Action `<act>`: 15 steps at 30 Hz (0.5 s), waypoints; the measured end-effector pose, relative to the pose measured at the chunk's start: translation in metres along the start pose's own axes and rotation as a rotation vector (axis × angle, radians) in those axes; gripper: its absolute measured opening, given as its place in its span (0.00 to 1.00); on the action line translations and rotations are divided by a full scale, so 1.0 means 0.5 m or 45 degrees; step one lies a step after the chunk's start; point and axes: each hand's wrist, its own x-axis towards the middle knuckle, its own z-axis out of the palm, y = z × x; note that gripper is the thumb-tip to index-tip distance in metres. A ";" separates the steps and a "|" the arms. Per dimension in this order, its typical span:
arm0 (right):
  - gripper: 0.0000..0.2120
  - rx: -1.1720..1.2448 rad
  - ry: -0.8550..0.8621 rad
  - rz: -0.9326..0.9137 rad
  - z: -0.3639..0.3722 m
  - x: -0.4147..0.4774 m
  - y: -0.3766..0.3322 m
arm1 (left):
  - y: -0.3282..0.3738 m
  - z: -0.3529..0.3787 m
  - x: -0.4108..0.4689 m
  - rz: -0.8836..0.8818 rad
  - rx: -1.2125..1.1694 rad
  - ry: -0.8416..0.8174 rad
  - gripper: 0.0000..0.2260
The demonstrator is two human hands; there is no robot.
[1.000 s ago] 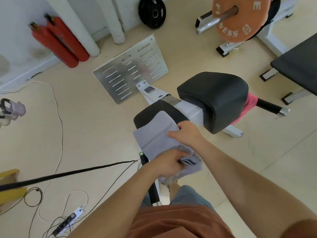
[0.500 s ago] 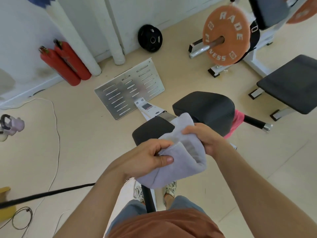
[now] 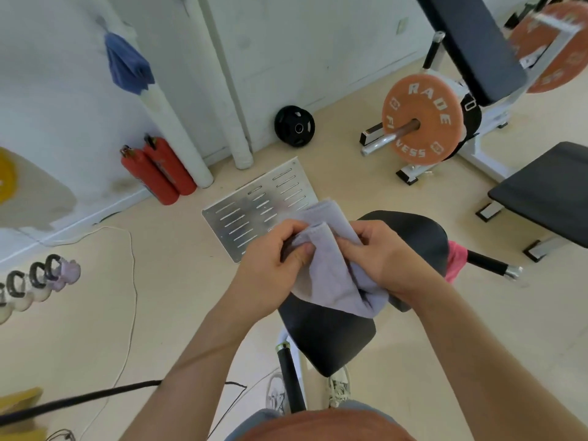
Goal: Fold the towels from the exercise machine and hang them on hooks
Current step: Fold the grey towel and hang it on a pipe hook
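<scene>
**A:** From the head camera, what are your hands doing?

**B:** Both are gripping the grey towel [image 3: 331,275]. My left hand [image 3: 270,265] is pinching a folded edge, with the thumb pressing the cloth against my curled fingers. My right hand [image 3: 385,259] is curling round the towel's three o'clock side, fingers tucked into the fabric.

**A:** Where is the towel sitting?

**B:** I'm holding it up between my hands, in front of the exercise machine's two black pads. The back pad [image 3: 413,230] is showing at three o'clock of it and the seat pad [image 3: 327,338] at six. I cannot tell whether the drooping bottom end is touching the seat.

**A:** Any other towels?

**B:** A pink towel [image 3: 455,259] is peeking out from behind the back pad at three o'clock, beside the machine's black handle [image 3: 490,265]. A blue towel [image 3: 127,65] is hanging on the white wall at ten o'clock, well apart from me.

**A:** And around you?

**B:** The slotted metal footplate [image 3: 251,211] is lying on the floor at twelve o'clock, just beyond my hands. Two red fire extinguishers [image 3: 159,173] are leaning against the wall at ten. A black weight plate [image 3: 294,125] is propped at twelve, and an orange plate [image 3: 420,119] is sitting on a bar at two. My shoes [image 3: 339,388] are showing at six, either side of the machine's frame.
</scene>
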 end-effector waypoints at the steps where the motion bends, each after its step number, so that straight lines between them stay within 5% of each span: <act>1: 0.10 -0.077 0.014 -0.021 0.004 0.001 -0.002 | 0.002 -0.004 -0.004 0.014 -0.013 0.021 0.07; 10: 0.08 -0.294 0.042 -0.224 0.025 -0.003 -0.033 | -0.001 -0.027 -0.005 0.114 -0.012 0.270 0.04; 15: 0.12 -0.284 -0.159 -0.266 0.009 -0.004 -0.061 | 0.005 -0.060 0.005 0.116 0.022 0.062 0.03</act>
